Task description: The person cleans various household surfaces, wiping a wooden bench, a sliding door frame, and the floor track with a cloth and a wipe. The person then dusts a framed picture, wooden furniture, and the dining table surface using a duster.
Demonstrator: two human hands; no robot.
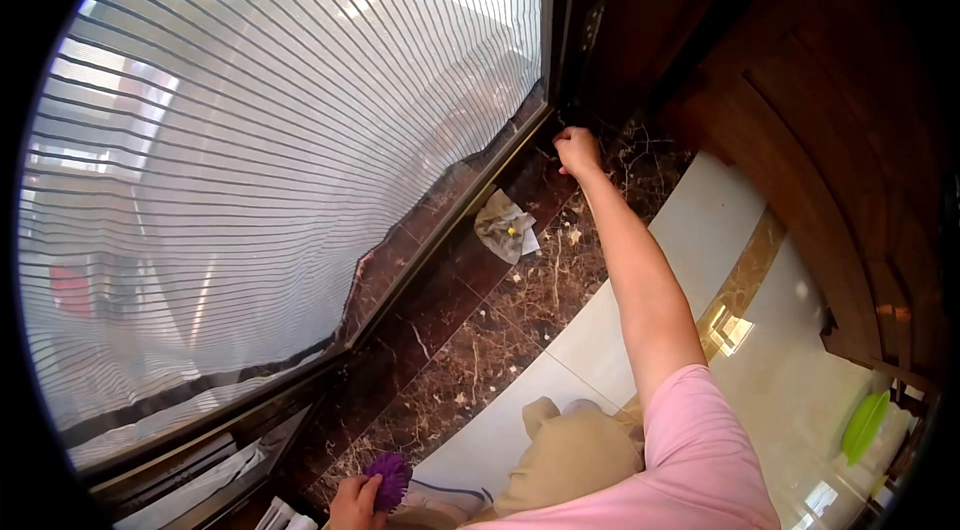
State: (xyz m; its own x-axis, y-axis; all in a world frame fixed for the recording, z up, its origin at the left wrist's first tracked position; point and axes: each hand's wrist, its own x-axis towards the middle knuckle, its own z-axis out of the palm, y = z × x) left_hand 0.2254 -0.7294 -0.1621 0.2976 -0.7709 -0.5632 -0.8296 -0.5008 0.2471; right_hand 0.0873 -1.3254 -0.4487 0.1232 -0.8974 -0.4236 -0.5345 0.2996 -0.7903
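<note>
My right hand [578, 150] reaches far forward to the corner of the dark marble sill, beside the foot of the door frame. Its fingers are curled closed; whatever they may hold is too small or hidden to make out. At the bottom of the view, my left hand [357, 503] grips a purple bristly brush [390, 478]. A crumpled greyish-brown cloth [496, 222] lies on the sill, nearer to me than my right hand. Against it rest a white scrap of paper [530, 243] and a tiny yellow piece.
A tall glass panel with a striped curtain [270, 170] stands on the left in a dark frame [450, 200]. Dark brown wooden panelling [810, 130] rises on the right. Pale floor tiles [700, 220] border the marble. A green leaf-shaped object [865, 427] is at lower right.
</note>
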